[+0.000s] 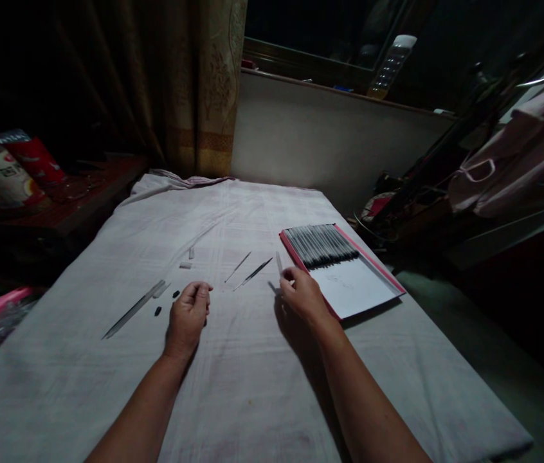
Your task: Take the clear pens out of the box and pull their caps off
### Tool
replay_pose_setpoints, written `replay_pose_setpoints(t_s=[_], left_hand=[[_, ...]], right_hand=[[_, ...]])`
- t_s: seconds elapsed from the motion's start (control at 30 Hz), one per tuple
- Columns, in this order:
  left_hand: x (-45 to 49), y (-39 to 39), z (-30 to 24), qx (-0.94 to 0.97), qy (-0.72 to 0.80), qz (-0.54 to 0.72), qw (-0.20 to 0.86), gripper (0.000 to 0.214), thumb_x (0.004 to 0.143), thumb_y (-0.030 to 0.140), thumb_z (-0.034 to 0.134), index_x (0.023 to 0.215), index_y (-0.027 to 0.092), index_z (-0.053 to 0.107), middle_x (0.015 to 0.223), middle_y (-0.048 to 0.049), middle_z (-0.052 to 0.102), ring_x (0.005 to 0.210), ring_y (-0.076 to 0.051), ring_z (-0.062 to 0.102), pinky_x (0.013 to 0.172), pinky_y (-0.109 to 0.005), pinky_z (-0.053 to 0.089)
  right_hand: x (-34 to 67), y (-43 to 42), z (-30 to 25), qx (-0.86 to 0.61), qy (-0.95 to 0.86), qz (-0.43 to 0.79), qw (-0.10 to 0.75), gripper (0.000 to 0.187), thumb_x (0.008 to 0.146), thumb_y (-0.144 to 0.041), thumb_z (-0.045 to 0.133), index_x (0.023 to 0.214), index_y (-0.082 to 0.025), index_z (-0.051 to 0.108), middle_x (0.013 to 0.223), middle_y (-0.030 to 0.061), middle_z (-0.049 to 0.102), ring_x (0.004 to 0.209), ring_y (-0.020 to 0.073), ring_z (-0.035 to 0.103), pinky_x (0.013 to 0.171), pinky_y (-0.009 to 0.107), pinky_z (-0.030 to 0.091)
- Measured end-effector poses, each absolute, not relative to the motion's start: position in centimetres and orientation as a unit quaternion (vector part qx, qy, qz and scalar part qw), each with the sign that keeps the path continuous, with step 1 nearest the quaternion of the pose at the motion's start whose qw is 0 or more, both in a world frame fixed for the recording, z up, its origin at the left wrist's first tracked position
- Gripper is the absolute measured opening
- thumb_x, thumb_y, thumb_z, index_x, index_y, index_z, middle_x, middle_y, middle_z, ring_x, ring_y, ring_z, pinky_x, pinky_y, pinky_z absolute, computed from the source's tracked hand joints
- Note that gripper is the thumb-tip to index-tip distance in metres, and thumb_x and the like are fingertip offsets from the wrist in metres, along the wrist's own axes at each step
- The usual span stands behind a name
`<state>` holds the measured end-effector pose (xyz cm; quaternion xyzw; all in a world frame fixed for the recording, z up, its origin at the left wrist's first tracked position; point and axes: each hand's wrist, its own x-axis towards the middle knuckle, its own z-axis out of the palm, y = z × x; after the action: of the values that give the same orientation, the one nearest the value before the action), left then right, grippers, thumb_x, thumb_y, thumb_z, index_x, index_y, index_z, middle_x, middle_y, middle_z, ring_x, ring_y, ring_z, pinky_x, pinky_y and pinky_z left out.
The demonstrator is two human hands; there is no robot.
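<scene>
My right hand (301, 296) pinches a thin, pale see-through tube (278, 261), which looks like a pen barrel, upright beside the box. Closed and curled, my left hand (191, 307) rests on the cloth; whatever its fingers hold is hidden. Between the hands lie a dark-tipped pen refill (253, 274) and a thinner refill (237, 267). Left of my left hand are two small black pieces (158, 311), short clear pieces (186, 265) and a group of long slim tubes (134, 310). Several pens with black ends (323, 244) fill the upper part of an open red-edged box (368, 289).
A pale checked cloth (253, 399) covers the table. Jars (2, 170) stand on a dark red side table (79, 209) at left. A curtain (211, 96) hangs behind, and a plastic bottle (390, 67) stands on the windowsill. Pink clothing (508, 161) hangs at right.
</scene>
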<state>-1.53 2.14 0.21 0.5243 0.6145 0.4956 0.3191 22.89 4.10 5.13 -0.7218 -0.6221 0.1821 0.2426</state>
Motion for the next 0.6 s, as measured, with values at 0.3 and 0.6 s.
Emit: replay_pose_setpoints(t_s=[0.3,0.6], left_hand=[[0.1,4.4,1.4,0.662,0.667,0.304,0.159,0.026,0.088,0.035,0.057,0.108,0.023,0.069,0.110,-0.0074,0.071,0.095,-0.022,0.069,0.085,-0.032,0.053],[1.7,8.0,2.2,0.702,0.691,0.157,0.069,0.017,0.092,0.028,0.052,0.093,0.020,0.066,0.103,-0.0120,0.069,0.092,-0.028,0.070,0.076,-0.036,0.051]], right_hand=[[21.4,1.6,1.8,-0.542,-0.301,0.513,0.594,0.029,0.064,-0.039,0.070,0.079,-0.020,0.055,0.065,-0.0022,0.067,0.039,0.0064,0.049,0.033,0.015,0.033],[21.8,1.8,1.5,-0.520,-0.261,0.541,0.608,0.028,0.066,-0.037,0.071,0.082,-0.019,0.056,0.072,0.0009,0.071,0.045,0.0094,0.060,0.033,0.015,0.042]])
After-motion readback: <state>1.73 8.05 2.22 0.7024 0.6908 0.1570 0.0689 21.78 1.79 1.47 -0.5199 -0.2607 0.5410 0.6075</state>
